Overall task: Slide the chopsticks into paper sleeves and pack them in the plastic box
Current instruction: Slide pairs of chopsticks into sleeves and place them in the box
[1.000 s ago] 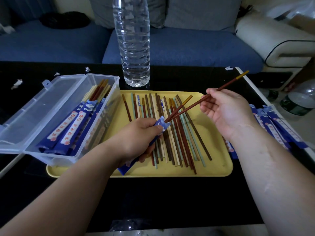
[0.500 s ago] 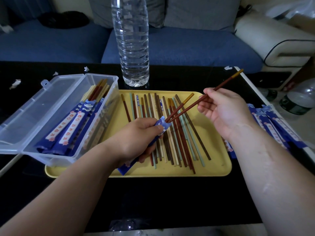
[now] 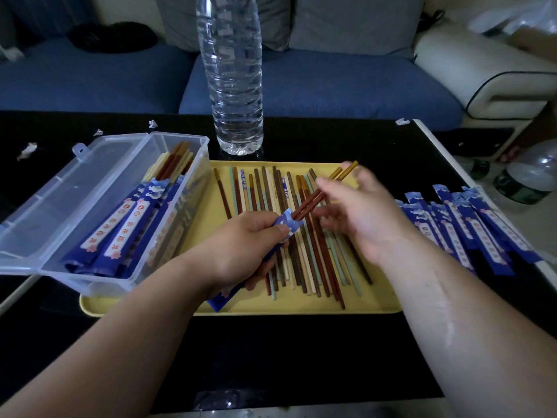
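Over the tray [image 3: 376,297], the sleeve [image 3: 284,226] was gripped by the left hand [image 3: 241,251] to steady its mouth while the half-inserted chopsticks [image 3: 307,205] were guided by the right hand [image 3: 364,218] (blurred; pinch or push untellable).

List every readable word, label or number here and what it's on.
Nothing here reads clearly.
Blue paper sleeves in the clear plastic box: red characters on white strips, too blurred.
Loose blue paper sleeves beside the yellow tray: same, blurred.
Pale chopsticks on the tray: blue marks, too small.
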